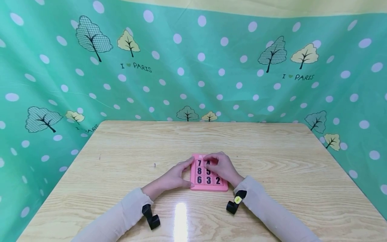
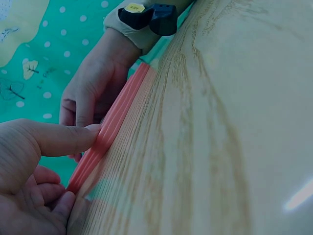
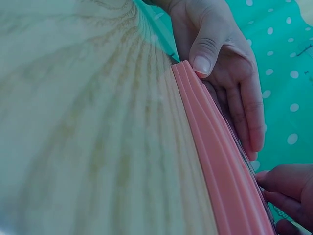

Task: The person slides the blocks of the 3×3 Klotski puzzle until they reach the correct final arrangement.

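A pink sliding number puzzle (image 1: 208, 189) lies flat on the table, its white tiles bearing black digits. Legible ones are 7, 4, 8, 5, 6, 3 and 2. My left hand (image 1: 172, 177) holds the puzzle by its left side, thumb at the near corner and index finger at the far corner. In the left wrist view that thumb lies against the pink edge (image 2: 115, 115). Over the upper right tiles is my right hand (image 1: 223, 167), thumb and index finger slightly apart around the 4 tile (image 1: 208, 162). It covers the tiles at the right of the upper rows.
The light wooden table (image 1: 127, 148) extends around the puzzle on all sides. A green polka-dot cloth (image 1: 211, 74) hangs behind it and along both sides. Black wrist straps with small cameras sit on the left sleeve (image 1: 112, 215) and right sleeve (image 1: 272, 208).
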### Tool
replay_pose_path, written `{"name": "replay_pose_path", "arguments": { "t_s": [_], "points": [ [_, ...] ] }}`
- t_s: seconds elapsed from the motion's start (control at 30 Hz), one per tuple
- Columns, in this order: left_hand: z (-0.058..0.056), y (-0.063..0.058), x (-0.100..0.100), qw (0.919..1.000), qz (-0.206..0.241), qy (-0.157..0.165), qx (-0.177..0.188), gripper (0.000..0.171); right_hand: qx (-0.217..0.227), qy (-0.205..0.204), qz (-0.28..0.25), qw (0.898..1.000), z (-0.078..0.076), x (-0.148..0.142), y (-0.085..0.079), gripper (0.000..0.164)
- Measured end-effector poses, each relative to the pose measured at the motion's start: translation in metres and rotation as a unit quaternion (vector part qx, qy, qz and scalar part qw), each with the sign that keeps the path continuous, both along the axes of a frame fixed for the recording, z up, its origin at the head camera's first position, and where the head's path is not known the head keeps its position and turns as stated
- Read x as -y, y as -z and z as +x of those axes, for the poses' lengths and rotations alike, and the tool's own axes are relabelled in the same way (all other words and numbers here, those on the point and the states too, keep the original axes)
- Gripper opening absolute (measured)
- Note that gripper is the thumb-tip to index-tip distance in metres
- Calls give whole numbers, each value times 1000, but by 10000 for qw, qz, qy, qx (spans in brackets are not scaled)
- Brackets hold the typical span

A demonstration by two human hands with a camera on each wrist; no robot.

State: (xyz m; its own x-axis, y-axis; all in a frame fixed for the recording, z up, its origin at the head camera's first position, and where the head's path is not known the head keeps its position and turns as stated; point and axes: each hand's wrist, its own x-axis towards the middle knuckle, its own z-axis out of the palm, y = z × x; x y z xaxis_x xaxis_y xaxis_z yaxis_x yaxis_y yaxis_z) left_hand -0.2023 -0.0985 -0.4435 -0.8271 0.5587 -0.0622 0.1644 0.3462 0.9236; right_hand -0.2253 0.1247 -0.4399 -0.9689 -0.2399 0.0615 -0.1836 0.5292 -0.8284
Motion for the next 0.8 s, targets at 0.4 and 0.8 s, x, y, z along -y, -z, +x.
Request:
{"name": "replay_pose_path", "arguments": {
  "t_s": [0.4, 0.8],
  "points": [
    [0, 0, -1, 10000, -27, 19, 3, 94, -43, 48, 104, 9999, -1, -1, 2, 27],
    [1, -1, -1, 10000, -10, 46, -8, 94, 107, 150, 114, 9998, 0, 4, -2, 27]
  ]
}}
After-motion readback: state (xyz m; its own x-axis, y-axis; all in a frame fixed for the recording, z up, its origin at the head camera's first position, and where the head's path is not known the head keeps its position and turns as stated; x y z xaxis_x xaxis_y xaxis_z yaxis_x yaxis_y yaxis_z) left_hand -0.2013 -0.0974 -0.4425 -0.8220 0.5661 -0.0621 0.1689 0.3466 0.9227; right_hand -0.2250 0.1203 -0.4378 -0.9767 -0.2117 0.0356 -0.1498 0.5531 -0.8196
